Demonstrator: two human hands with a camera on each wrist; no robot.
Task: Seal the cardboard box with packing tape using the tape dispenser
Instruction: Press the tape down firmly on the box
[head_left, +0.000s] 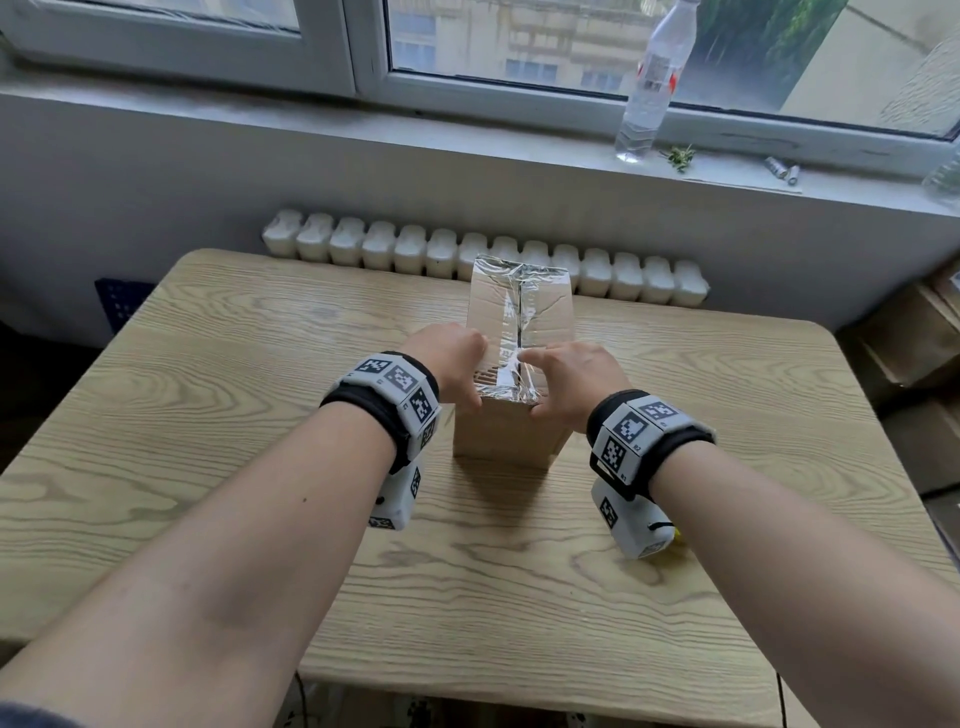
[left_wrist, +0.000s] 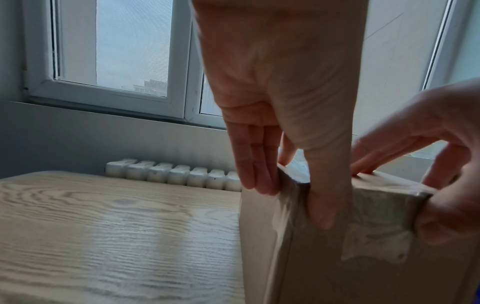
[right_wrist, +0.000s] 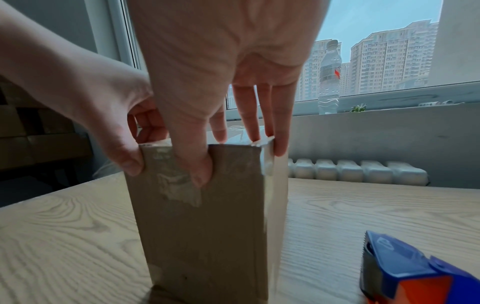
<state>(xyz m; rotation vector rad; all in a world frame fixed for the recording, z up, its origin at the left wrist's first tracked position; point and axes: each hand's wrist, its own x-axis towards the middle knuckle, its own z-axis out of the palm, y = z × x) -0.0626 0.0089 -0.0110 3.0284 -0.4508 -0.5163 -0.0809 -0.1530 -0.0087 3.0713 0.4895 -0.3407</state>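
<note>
Box (head_left: 511, 426), centre frame on a table (head_left: 208, 415), glossy tape (head_left: 514, 322) on top. Left hand (head_left: 453, 364) and right hand (head_left: 574, 382) press near corners, fingers straight, thumbs down its front face. Dispenser (right_wrist: 415, 273) lower right.

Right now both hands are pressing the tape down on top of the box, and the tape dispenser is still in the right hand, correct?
Not quite. Both hands press tape onto the box, but the tape dispenser lies on the table, as the right wrist view shows.

Box (head_left: 511, 332) stands mid-table (head_left: 208, 415); tape dispenser (right_wrist: 415, 273) lies apparently near its right.
</note>
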